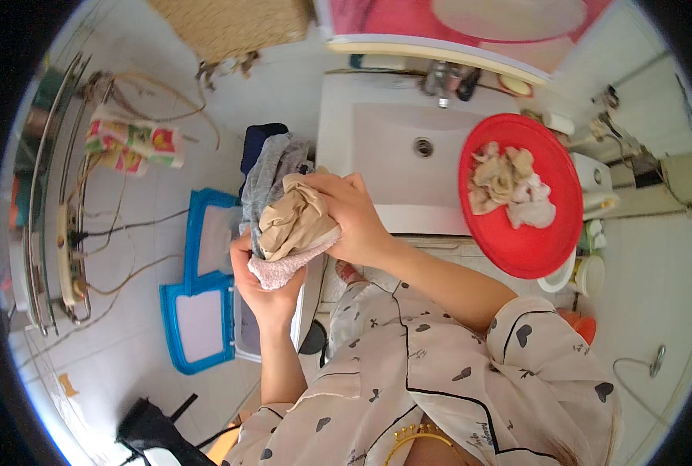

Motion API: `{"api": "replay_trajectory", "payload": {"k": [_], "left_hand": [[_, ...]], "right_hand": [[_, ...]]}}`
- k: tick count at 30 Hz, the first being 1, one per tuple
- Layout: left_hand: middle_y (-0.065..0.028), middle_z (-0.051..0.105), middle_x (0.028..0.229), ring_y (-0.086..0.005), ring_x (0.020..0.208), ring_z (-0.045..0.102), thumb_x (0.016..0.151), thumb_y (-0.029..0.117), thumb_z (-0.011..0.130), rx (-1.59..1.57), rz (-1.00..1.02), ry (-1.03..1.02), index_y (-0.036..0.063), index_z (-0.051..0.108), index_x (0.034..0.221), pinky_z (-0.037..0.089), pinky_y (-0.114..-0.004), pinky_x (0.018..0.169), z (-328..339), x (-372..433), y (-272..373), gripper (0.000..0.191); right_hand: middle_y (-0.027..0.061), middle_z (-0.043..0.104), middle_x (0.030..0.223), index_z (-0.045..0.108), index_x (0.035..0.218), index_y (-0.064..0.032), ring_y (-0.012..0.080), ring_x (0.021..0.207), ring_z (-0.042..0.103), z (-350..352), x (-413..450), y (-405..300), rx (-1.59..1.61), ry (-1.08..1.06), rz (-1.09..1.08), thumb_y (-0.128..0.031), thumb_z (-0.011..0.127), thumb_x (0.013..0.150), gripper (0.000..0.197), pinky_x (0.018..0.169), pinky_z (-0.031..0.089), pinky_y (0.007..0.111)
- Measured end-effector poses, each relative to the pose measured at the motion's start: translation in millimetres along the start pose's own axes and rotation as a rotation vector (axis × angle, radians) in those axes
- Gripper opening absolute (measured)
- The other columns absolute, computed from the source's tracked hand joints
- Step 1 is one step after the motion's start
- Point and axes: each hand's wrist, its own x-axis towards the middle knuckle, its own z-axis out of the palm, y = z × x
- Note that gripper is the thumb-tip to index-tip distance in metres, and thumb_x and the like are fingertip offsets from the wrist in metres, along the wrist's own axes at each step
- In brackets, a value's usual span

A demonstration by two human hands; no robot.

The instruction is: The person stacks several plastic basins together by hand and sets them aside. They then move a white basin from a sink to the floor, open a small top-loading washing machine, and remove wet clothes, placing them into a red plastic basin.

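Both my hands hold a bunched bundle in front of me: a beige cloth (295,218) with a pink terry cloth (287,265) beneath it. My left hand (271,288) grips the bundle from below and the left side. My right hand (351,218) has its fingers over the bundle's upper right side. Just behind the bundle lie grey garments (267,169) and a dark blue cloth (258,140), heaped on the far end of an appliance with blue-framed lids. At the right, a red plastic basin (518,253) bears several small wet-looking beige and white cloths (503,180).
A white washbasin (381,169) with a metal faucet (439,84) stands ahead, the red basin overlapping its right edge. Blue-framed lids (197,355) stand raised at the left. A power strip (66,250) with cables hangs on the left wall rack. A mirror cabinet's edge (439,55) juts over the faucet.
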Motion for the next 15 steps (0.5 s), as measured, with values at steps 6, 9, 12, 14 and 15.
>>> {"api": "replay_trajectory", "payload": {"k": [6, 9, 12, 14, 15], "left_hand": [[-0.0116, 0.048, 0.107, -0.0175, 0.097, 0.047, 0.057, -0.004, 0.068, -0.151, 0.181, -0.279, 0.0032, 0.04, 0.095, 0.033, -0.031, 0.086, 73, 12, 42, 0.047], [-0.0155, 0.045, 0.114, -0.0195, 0.101, 0.047, 0.056, -0.004, 0.069, -0.229, 0.246, -0.408, 0.0028, 0.04, 0.095, 0.033, -0.031, 0.087, 111, 15, 66, 0.05], [-0.0083, 0.049, 0.101, -0.0152, 0.093, 0.047, 0.052, -0.001, 0.073, -0.27, 0.419, -0.559, 0.0053, 0.038, 0.096, 0.035, -0.029, 0.083, 157, 16, 82, 0.056], [-0.012, 0.046, 0.108, -0.0171, 0.098, 0.046, 0.054, -0.004, 0.069, -0.335, 0.417, -0.649, 0.0041, 0.038, 0.097, 0.034, -0.029, 0.085, 183, 13, 92, 0.053], [-0.0157, 0.044, 0.115, -0.019, 0.103, 0.045, 0.057, -0.008, 0.066, -0.393, 0.413, -0.723, 0.0029, 0.037, 0.098, 0.033, -0.03, 0.087, 195, 12, 96, 0.051]], "right_hand": [[0.0051, 0.053, 0.102, 0.057, 0.091, -0.0092, 0.0204, 0.092, 0.048, -105, -15, -18, -0.176, 0.228, 0.012, -0.021, 0.069, 0.055, 0.039, 0.073, 0.03, 0.033], [0.0061, 0.052, 0.101, 0.057, 0.093, -0.0095, 0.0229, 0.088, 0.048, -155, -29, -30, -0.27, 0.345, 0.036, -0.022, 0.07, 0.053, 0.044, 0.073, 0.031, 0.034], [0.007, 0.051, 0.099, 0.057, 0.094, -0.0092, 0.0247, 0.085, 0.047, -207, -45, -45, -0.372, 0.41, 0.084, -0.022, 0.071, 0.051, 0.047, 0.073, 0.032, 0.034], [0.0074, 0.051, 0.098, 0.057, 0.094, -0.0087, 0.0253, 0.083, 0.046, -234, -57, -49, -0.438, 0.401, 0.134, -0.022, 0.071, 0.05, 0.048, 0.072, 0.033, 0.034], [0.0077, 0.051, 0.098, 0.057, 0.094, -0.0077, 0.0258, 0.083, 0.046, -246, -62, -50, -0.518, 0.411, 0.116, -0.021, 0.071, 0.05, 0.048, 0.073, 0.034, 0.034]]}}
